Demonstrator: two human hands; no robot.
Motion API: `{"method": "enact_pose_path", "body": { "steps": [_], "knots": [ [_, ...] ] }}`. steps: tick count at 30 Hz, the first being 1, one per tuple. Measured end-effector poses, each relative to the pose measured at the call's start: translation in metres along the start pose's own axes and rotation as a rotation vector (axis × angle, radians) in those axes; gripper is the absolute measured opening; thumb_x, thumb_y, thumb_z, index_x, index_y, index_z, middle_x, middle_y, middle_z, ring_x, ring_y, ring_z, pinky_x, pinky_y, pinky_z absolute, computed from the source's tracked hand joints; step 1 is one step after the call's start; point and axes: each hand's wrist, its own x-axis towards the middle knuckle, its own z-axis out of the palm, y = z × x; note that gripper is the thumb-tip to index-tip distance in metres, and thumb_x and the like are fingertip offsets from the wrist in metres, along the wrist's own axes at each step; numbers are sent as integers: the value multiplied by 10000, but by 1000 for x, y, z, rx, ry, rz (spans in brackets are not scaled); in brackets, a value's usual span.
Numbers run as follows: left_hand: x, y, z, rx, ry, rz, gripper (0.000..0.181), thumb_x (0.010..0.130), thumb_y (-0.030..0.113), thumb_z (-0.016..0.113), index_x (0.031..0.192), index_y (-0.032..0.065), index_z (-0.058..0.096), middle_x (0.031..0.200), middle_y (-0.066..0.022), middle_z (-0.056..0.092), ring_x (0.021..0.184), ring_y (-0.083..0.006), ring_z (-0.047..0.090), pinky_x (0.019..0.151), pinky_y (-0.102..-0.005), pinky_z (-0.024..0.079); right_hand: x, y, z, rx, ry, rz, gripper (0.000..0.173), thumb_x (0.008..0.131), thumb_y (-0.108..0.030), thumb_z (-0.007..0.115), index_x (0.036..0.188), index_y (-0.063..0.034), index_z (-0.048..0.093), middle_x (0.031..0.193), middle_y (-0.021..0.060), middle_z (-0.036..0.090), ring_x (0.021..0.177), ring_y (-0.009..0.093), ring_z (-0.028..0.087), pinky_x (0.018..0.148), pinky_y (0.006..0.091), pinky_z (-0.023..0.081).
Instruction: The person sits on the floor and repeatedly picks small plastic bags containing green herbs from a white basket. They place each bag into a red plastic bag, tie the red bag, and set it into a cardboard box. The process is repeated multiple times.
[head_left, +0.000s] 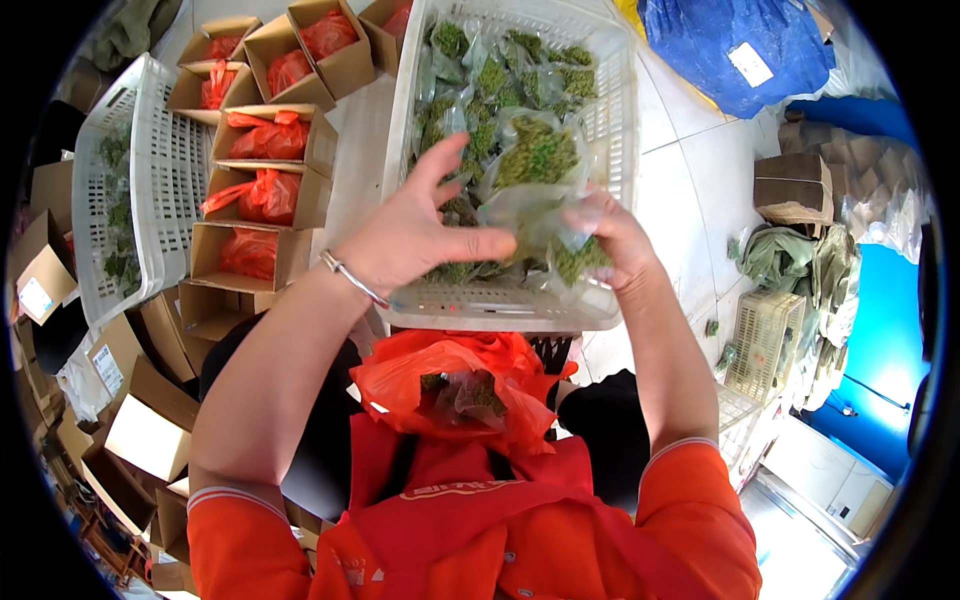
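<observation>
A white perforated plastic crate stands before me, filled with clear plastic bags of green plants. My right hand grips a clear plastic bag of the green plants over the crate's near right part. My left hand is spread over the crate's left side, thumb and fingers apart, with nothing seen in its grasp. Between my body and the crate, an open red plastic bag holds some clear bags with dark green contents.
Cardboard boxes with red plastic bags line the left, beside a second white crate. Several open cartons lie at lower left. A blue sack is at upper right, and a beige crate stands at right.
</observation>
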Motion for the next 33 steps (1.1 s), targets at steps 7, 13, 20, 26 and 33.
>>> {"method": "enact_pose_path", "body": {
  "steps": [7,13,20,26,33],
  "knots": [
    [2,6,2,-630,73,-188,631,912,181,686,1415,68,323,1245,-111,565,1071,-204,618,814,-377,549,-8,19,30,-53,14,-201,539,773,-63,739,1282,-59,561,1139,75,639,1006,187,629,942,302,446],
    [-3,0,9,-612,212,-260,476,974,346,583,1375,185,385,1171,-37,571,943,-145,605,761,-382,535,-17,33,36,45,234,-376,372,879,-61,648,1245,-48,578,1098,86,627,1021,194,605,882,274,479],
    [-20,3,16,-262,166,-62,885,814,317,784,1476,74,249,1325,-84,483,1158,-168,509,953,-359,462,45,76,82,-627,595,-887,348,862,-164,694,1157,-54,544,1060,131,514,971,243,513,855,336,438],
    [-23,25,-22,-498,502,-2,453,900,144,662,1324,101,509,1161,-38,632,997,-166,647,852,-351,546,73,63,50,-399,371,-503,367,894,-285,663,1166,-57,567,1032,43,573,964,168,520,844,351,452],
    [-18,24,-61,-544,487,118,339,995,253,536,1291,91,507,1126,-64,639,957,-183,660,767,-343,583,146,106,-52,-1688,505,-61,498,754,-308,771,1115,-17,588,1171,163,605,1190,355,492,908,443,488]
  ]
}}
